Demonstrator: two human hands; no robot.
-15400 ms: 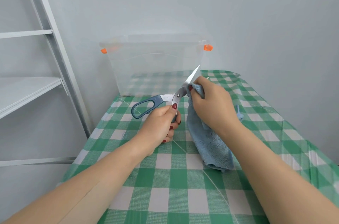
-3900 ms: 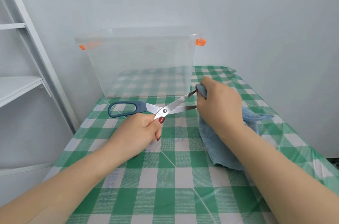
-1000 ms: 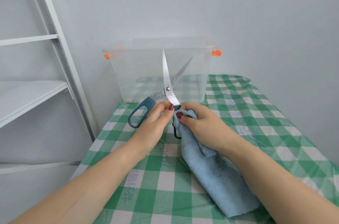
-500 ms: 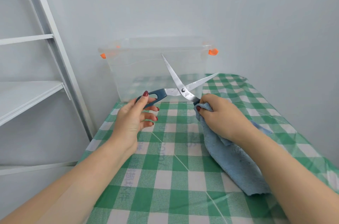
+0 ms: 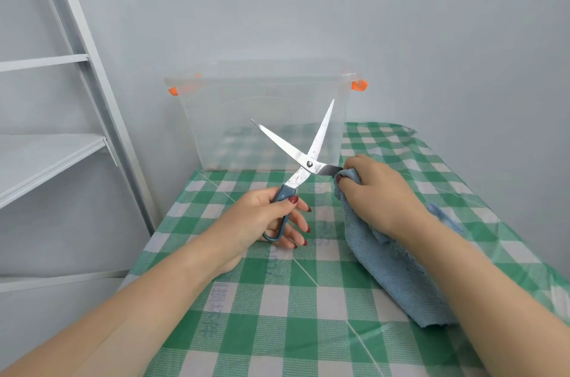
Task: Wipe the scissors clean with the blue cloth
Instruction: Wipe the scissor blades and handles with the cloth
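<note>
Above checked table (image 5: 277, 299), left hand (image 5: 256, 222) grips one handle of scissors (image 5: 305, 165), blades splayed upward for access, while right hand (image 5: 379, 191) pinches blue cloth (image 5: 401, 278) round other handle, apparently wiping it.

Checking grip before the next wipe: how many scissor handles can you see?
1: the handle in the left hand. The other is likely hidden under the cloth in the right hand.
</note>
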